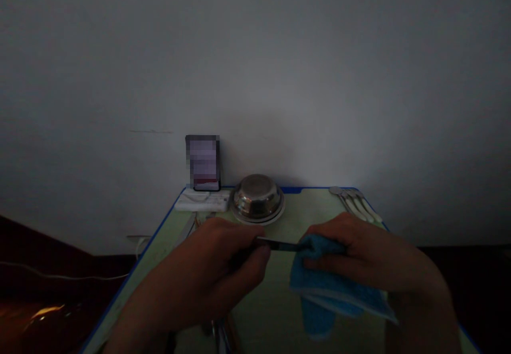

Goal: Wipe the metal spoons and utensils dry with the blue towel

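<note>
Utensil (281, 245), thin and dark, spans the gap between the hands above the table (271, 301). The left hand (207, 269) pinches one end between thumb and fingers; the right hand (371, 253) grasps the blue cloth (335, 285) folded around the other. To rub well, I'd keep that pinch firm, the cloth snug and its loose corner gathered up. It's dim, so the utensil's kind is perhaps only a guess. Long things (225, 335) lie under the left wrist, so lowering there risks a knock. Bare tabletop between and beneath the hands gives room to move. Farther off, the upturned metal bowl (257, 194) and the spoons (353, 205) sit by the back edge, close to the wall (255, 77).
</note>
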Action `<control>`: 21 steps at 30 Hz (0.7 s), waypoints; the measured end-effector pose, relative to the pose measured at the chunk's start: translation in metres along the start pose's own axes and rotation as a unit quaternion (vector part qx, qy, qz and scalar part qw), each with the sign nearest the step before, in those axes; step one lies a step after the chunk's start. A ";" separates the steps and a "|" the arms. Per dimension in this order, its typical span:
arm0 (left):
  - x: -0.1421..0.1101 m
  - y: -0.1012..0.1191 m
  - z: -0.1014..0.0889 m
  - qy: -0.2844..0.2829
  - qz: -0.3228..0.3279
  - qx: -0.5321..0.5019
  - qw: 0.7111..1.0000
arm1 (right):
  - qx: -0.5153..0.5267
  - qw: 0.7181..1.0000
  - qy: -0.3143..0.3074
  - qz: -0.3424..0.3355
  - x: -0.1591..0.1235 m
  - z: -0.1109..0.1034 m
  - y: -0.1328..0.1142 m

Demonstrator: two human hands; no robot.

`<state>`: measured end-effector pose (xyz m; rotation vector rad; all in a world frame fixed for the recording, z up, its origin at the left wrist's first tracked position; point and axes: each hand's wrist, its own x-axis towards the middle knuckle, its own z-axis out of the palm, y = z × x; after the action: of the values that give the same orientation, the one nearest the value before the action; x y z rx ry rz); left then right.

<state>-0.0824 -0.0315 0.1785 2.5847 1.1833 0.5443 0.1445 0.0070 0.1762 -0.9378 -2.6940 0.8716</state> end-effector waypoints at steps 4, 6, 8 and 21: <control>-0.001 -0.001 0.000 0.015 0.004 0.004 1.000 | -0.001 1.000 -0.007 0.000 0.001 -0.001 -0.001; -0.001 -0.001 0.001 0.020 0.006 0.002 1.000 | -0.005 1.000 -0.004 0.000 0.001 0.000 -0.001; 0.000 -0.001 0.001 0.021 0.000 -0.002 1.000 | -0.007 1.000 0.002 -0.001 0.001 0.000 -0.001; -0.001 -0.005 0.007 0.012 -0.032 -0.011 0.999 | 0.004 1.000 -0.002 0.001 0.000 0.000 -0.003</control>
<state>-0.0834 -0.0293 0.1706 2.5188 1.2569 0.5713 0.1426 0.0055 0.1776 -0.9380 -2.6920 0.8850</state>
